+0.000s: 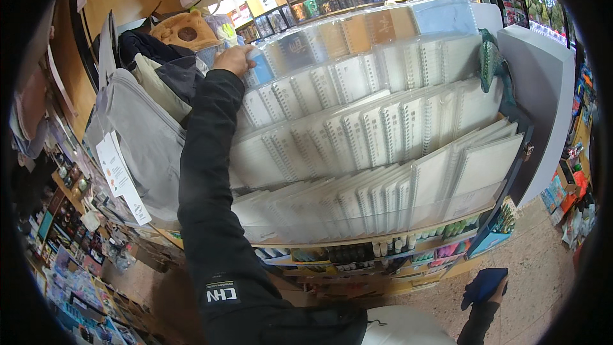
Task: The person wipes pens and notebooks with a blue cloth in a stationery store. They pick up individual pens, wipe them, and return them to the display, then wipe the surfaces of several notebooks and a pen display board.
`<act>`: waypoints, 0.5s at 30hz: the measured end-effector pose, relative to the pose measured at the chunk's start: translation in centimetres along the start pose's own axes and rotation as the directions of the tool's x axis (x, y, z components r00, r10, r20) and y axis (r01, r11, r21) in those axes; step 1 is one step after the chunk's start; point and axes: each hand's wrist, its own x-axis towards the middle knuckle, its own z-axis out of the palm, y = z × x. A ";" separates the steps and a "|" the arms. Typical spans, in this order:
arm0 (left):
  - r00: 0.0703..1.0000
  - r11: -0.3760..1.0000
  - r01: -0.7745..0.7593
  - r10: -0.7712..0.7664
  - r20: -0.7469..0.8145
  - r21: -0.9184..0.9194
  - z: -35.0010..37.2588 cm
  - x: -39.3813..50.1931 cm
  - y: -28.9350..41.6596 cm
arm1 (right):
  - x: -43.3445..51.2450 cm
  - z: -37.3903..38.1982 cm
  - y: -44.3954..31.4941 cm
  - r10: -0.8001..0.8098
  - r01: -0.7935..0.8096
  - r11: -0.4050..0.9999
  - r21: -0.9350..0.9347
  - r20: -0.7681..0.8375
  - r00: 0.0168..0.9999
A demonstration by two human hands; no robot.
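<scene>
My left hand (233, 61) reaches to the far left end of the back row of a stepped rack, its fingers against the edge of a blue-covered notebook (259, 68). Whether the fingers grip that notebook or only touch it, I cannot tell. Below it, clear-wrapped spiral notebooks (383, 129) with pale covers stand overlapping in several tiers. Low at the right, away from the rack, my right hand (501, 292) holds a dark blue cloth (483, 286), folded and hanging loosely.
Left of my arm hang a grey fabric bag (139, 129) with paper tags and a brown plush bag (184, 30). A green dinosaur-like toy (488, 60) sits at the rack's right end by a white panel (539, 86). Bottles fill shelves (364, 275) below.
</scene>
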 end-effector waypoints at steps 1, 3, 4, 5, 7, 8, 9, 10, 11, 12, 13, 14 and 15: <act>0.997 0.997 0.069 -0.069 -0.017 0.025 0.3 -0.2 0.2 | -0.1 0.3 0.2 0.009 -0.006 1.000 0.030 -0.070 0.998; 0.999 0.999 0.048 -0.048 0.015 -0.004 -0.2 -0.4 0.0 | -0.5 1.2 0.5 -0.027 0.029 0.997 0.067 -0.024 0.999; 0.995 0.988 0.095 -0.089 0.052 -0.124 -0.5 -0.4 -0.4 | -0.6 1.6 0.4 -0.004 0.002 0.990 0.140 0.013 1.000; 0.995 0.987 0.096 -0.094 0.025 -0.125 -1.0 -0.3 -1.0 | -0.8 1.9 0.3 -0.079 0.082 0.994 0.068 -0.046 0.996; 0.982 0.981 0.188 -0.188 -0.008 -0.039 -0.8 -0.3 -1.8 | -1.3 1.8 -0.4 -0.116 0.118 0.993 0.016 -0.092 0.989; 0.989 0.989 0.144 -0.144 0.017 0.015 -0.5 -0.1 -2.0 | -1.4 1.6 -0.9 -0.110 0.109 0.994 -0.011 -0.071 0.991; 0.995 0.995 0.095 -0.095 0.025 -0.022 0.1 -0.1 -2.0 | -1.5 1.3 -1.3 -0.081 0.081 0.997 -0.013 -0.062 0.995; 0.998 0.998 0.061 -0.061 0.010 -0.030 0.6 -0.3 -1.8 | -1.7 1.0 -1.4 -0.047 0.046 0.999 -0.017 -0.051 0.998; 0.999 0.998 0.010 -0.008 0.031 -0.062 1.2 -0.5 -1.3 | -1.8 0.7 -1.4 -0.053 0.052 0.999 -0.007 -0.086 0.995; 0.999 0.999 0.041 -0.040 0.019 -0.008 1.2 -0.8 -1.0 | -1.9 0.5 -1.3 -0.058 0.059 0.998 0.004 -0.123 0.991; 0.998 0.999 0.048 -0.049 0.036 0.017 1.0 -1.1 -0.3 | -1.9 0.5 -1.0 -0.044 0.051 0.998 0.046 -0.146 0.988; 0.998 0.998 0.050 -0.052 0.046 0.039 0.6 -1.2 0.5 | -1.9 0.6 -0.7 -0.026 0.031 0.999 0.034 -0.139 0.990; 0.996 0.995 0.067 -0.071 0.056 0.071 -0.2 -1.2 1.3 | -1.9 0.9 -0.3 -0.040 0.045 0.998 0.032 -0.157 0.987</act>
